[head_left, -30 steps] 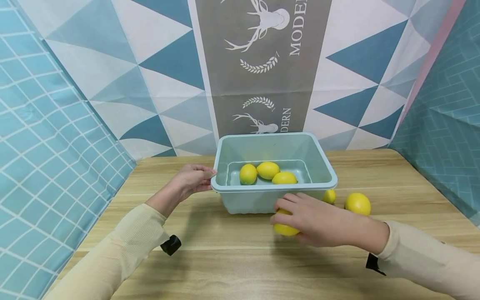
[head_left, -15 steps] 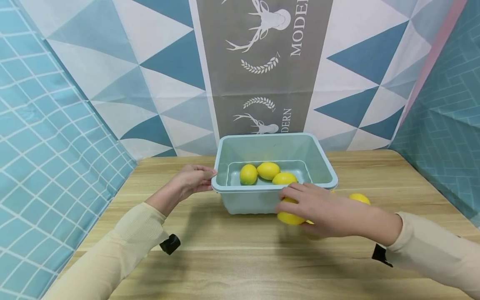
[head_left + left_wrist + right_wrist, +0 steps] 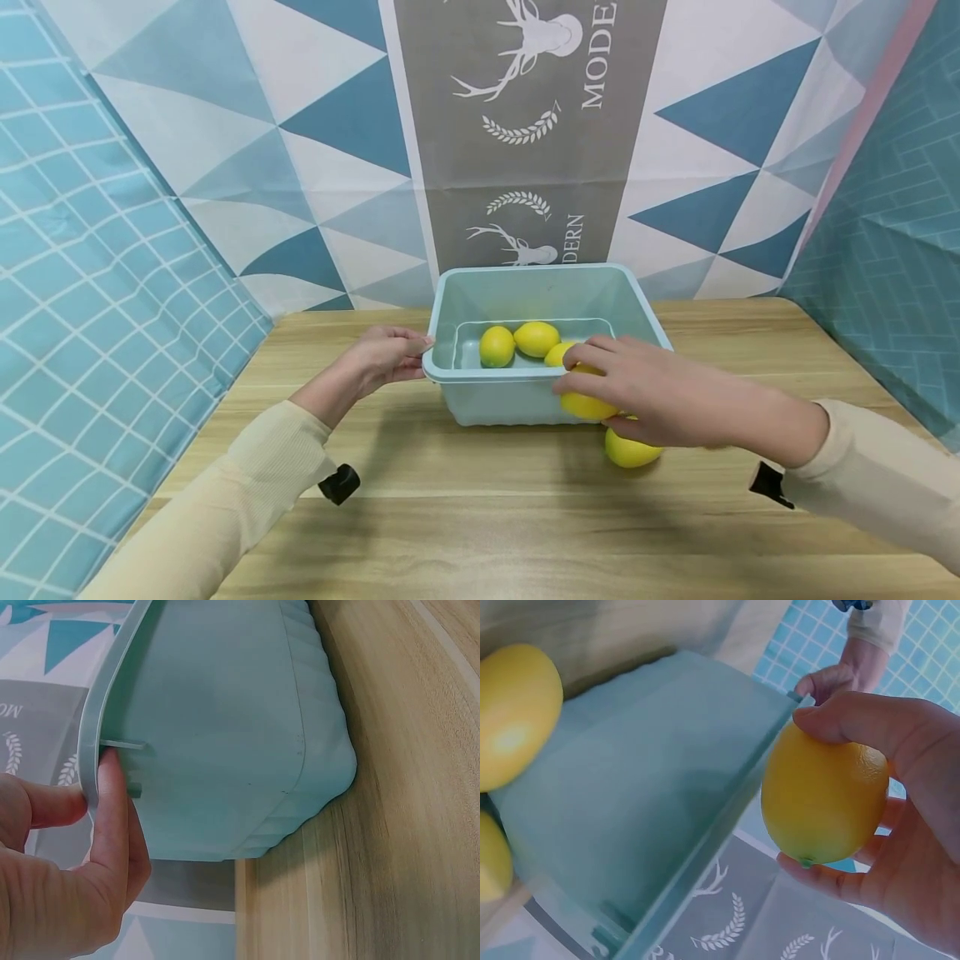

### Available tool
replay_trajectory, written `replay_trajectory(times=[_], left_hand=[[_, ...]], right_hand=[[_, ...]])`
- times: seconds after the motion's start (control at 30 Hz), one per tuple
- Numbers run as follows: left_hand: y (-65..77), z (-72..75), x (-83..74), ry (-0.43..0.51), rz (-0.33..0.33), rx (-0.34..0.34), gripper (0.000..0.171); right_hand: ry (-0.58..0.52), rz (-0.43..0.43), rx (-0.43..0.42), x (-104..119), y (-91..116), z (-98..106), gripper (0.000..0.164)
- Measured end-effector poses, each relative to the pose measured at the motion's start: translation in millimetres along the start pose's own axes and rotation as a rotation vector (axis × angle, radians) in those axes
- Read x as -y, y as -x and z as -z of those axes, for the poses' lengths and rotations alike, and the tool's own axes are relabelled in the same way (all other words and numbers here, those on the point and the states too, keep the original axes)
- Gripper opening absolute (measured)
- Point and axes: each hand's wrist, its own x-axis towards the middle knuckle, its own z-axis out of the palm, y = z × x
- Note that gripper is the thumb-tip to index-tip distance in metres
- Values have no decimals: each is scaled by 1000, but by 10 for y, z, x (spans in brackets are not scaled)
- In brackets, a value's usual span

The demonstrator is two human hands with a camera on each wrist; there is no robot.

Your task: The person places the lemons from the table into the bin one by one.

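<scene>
A light blue-green plastic bin (image 3: pixel 510 406) stands on the wooden table. My left hand (image 3: pixel 380 360) pinches its left rim, thumb on top and fingers under the lip, as the left wrist view (image 3: pixel 82 862) shows. Inside, on the bin's floor, lie a lemon (image 3: pixel 497 347), a second lemon (image 3: pixel 536 339) and a third, partly covered lemon (image 3: pixel 557 355). My right hand (image 3: pixel 667 396) grips another lemon (image 3: pixel 823 796) at the bin's front rim, toward the right. Below that hand a loose lemon (image 3: pixel 632 450) rests on the table.
In the right wrist view, a large-looking lemon (image 3: pixel 514 716) and part of another lemon (image 3: pixel 491 859) lie beside the bin. A patterned cloth backdrop (image 3: pixel 525 167) hangs close behind the bin; tiled-pattern cloth (image 3: pixel 97 275) borders the table's left side.
My right hand has risen with its lemon to the bin's front rim, uncovering a lemon on the table. Its wrist now hides two lemons at the right. The left hand stays on the rim.
</scene>
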Motion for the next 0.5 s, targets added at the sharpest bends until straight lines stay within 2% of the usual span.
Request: replay_trajectory(times=[0.3,0.5], left_hand=[[-1,-3,-9,6,2,12,44],[-2,-6,-4,5,9,10,44]], right_hand=[[-22,-29,29,-88,-51,125,57],[-31,-9,10,-148,-137,184,55]])
